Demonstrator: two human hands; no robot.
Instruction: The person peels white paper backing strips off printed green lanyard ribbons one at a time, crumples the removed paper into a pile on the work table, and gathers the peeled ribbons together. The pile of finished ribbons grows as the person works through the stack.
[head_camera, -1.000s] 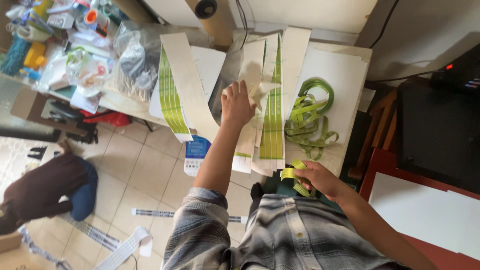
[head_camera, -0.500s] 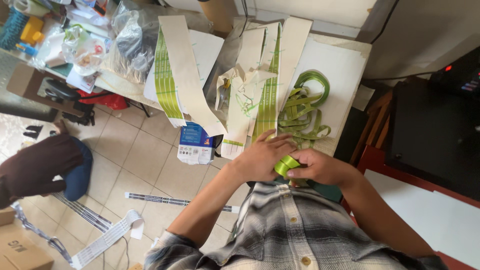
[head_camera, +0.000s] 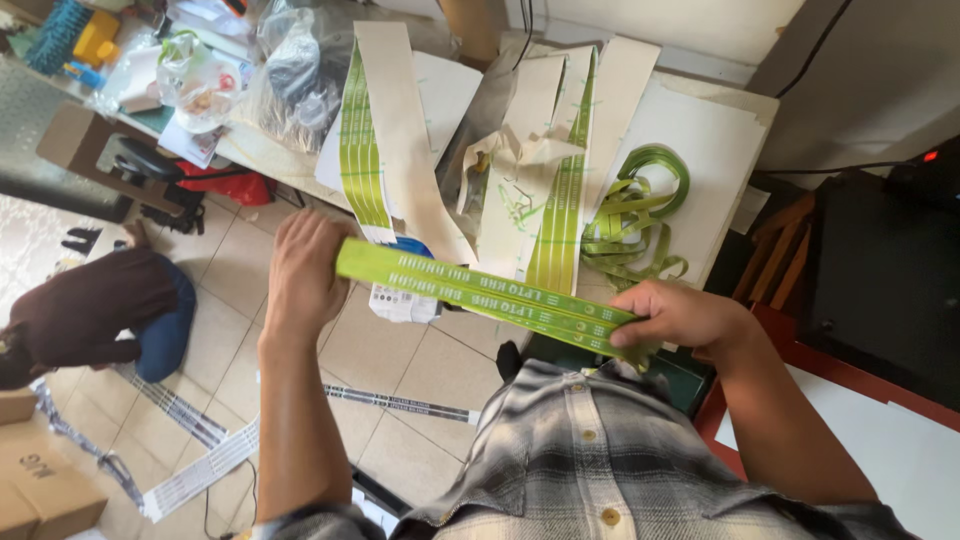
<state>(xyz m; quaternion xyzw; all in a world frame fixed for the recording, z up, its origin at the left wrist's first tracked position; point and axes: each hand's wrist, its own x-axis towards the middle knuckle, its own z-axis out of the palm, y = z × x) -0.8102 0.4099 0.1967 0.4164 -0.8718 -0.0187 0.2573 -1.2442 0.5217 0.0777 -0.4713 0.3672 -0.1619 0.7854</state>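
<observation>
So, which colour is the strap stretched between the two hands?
The strap is lime green with pale printed lettering along its length, seen best in the head view.

Green strap (head_camera: 487, 291): flat woven band, bright yellow-green, a row of pale printed characters along its face. Pulled taut and straight in the air in front of the bench's near edge, not resting on it. Runs slightly downhill from its left end to its right end; printed face up.
</observation>
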